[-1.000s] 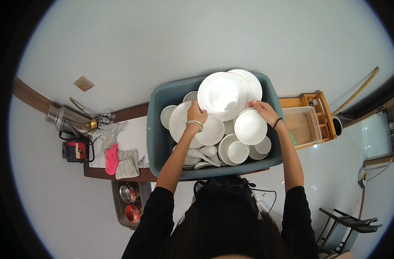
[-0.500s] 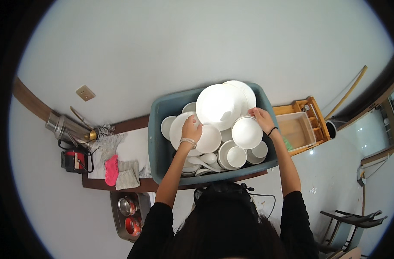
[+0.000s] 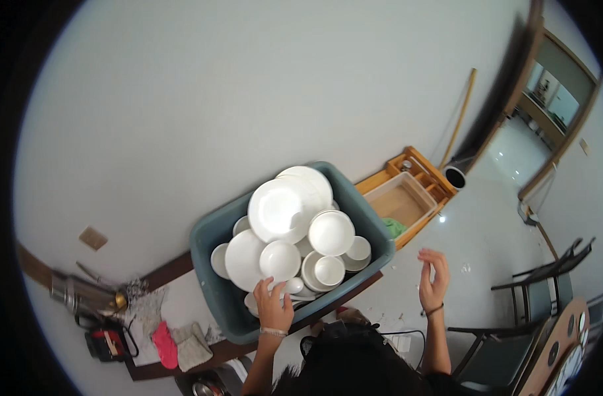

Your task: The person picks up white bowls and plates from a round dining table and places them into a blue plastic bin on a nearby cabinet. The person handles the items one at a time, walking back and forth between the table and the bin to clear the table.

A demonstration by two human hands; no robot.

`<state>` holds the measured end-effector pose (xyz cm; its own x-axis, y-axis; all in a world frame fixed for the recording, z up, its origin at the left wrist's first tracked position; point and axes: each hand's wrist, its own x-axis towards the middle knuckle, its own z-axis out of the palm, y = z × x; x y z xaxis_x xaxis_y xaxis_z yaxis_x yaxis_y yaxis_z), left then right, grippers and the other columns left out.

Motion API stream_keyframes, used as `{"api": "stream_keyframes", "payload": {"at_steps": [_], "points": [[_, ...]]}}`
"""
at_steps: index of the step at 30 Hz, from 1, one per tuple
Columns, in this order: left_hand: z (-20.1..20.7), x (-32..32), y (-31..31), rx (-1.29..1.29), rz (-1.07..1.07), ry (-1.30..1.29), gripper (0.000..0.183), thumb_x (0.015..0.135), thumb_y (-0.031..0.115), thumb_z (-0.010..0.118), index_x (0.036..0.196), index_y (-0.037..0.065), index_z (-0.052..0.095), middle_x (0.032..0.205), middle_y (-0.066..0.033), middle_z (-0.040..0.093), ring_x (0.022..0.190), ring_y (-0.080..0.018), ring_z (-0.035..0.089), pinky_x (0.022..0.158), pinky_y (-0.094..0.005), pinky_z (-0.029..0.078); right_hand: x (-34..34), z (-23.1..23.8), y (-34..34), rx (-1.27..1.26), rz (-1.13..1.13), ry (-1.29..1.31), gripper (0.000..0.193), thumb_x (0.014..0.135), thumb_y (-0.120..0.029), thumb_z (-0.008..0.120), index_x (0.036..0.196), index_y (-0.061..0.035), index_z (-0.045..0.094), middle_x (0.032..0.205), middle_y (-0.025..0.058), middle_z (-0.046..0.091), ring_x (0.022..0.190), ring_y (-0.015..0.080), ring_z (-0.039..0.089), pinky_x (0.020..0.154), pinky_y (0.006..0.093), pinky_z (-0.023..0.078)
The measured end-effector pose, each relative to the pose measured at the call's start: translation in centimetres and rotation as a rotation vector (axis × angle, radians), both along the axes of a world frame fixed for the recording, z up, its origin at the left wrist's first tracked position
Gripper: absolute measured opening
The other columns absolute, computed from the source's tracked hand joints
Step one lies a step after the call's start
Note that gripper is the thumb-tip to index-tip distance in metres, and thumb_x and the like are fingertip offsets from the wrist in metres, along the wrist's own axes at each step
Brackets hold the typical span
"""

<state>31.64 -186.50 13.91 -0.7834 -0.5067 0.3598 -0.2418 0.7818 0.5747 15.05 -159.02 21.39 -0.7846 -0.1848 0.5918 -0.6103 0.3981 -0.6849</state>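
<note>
A grey-blue plastic tub [image 3: 215, 307] is heaped with white dishes. At its far side lie large white plates [image 3: 278, 211]. Nearer me are a stack of bowls [image 3: 332, 233], a single bowl [image 3: 280, 260] and a small cup-like bowl [image 3: 329, 270]. My left hand [image 3: 273, 309] is over the tub's near side, fingers spread and empty, close to a white spoon [image 3: 293, 285]; whether it touches the dishes I cannot tell. Out in the air to the right of the tub is my right hand [image 3: 434, 277], fingers stretched out, holding nothing.
Right of the tub stands a wooden rack [image 3: 440, 181] with a clear plastic bin [image 3: 404, 201] and a green cloth [image 3: 394, 228]. To the left are a pink cloth [image 3: 164, 344], a grey cloth [image 3: 194, 346] and a metal flask [image 3: 83, 294]. Dark chairs [image 3: 499, 356] stand at lower right.
Both hands have come away from the dishes: the left drew back to the near side, the right moved out beyond the tub. The view has turned, showing more floor and chairs on the right.
</note>
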Motion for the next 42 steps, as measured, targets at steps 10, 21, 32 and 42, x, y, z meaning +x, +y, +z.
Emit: {"api": "stream_keyframes", "payload": {"at_steps": [10,21,32,42], "points": [[6.8,-4.9,11.0,0.509,-0.594,-0.099,0.019,0.079,0.004,0.056,0.098,0.000,0.059,0.093,-0.0127,0.060,0.086,-0.0257,0.059,0.075,-0.0323,0.047,5.5,-5.1,14.6,-0.270,-0.353,-0.449,0.015,0.083,0.002,0.048,0.092,-0.0007,0.059,0.098,0.0068,0.057,0.089,0.0158,0.056,0.075,0.0274,0.047],[4.5,-16.6,30.2,0.495,-0.962,-0.316,0.018,0.084,0.008,0.055,0.099,-0.001,0.059,0.089,-0.0100,0.066,0.081,-0.0162,0.063,0.071,-0.0258,0.049,8.2,-5.0,30.7,-0.681,-0.580,-0.524,0.014,0.086,-0.003,0.050,0.097,0.0006,0.059,0.093,0.0048,0.061,0.091,0.0120,0.056,0.081,0.0245,0.042],[3.7,-24.0,46.8,0.310,-1.434,-0.598,0.022,0.082,0.011,0.056,0.099,-0.002,0.059,0.088,-0.0135,0.064,0.080,-0.0209,0.063,0.073,-0.0294,0.049,14.4,-5.7,41.6,-0.776,-1.047,-0.340,0.013,0.087,-0.002,0.048,0.095,0.0018,0.057,0.092,0.0074,0.062,0.087,0.0131,0.058,0.080,0.0256,0.045],[2.4,-34.0,58.6,0.137,-1.694,-0.700,0.026,0.083,0.018,0.055,0.103,0.001,0.058,0.087,-0.0143,0.064,0.079,-0.0243,0.062,0.072,-0.0328,0.049,12.3,-6.5,46.3,-0.889,-1.357,-0.309,0.013,0.087,-0.003,0.049,0.095,0.0017,0.057,0.088,0.0054,0.061,0.085,0.0120,0.056,0.080,0.0248,0.043]]}}
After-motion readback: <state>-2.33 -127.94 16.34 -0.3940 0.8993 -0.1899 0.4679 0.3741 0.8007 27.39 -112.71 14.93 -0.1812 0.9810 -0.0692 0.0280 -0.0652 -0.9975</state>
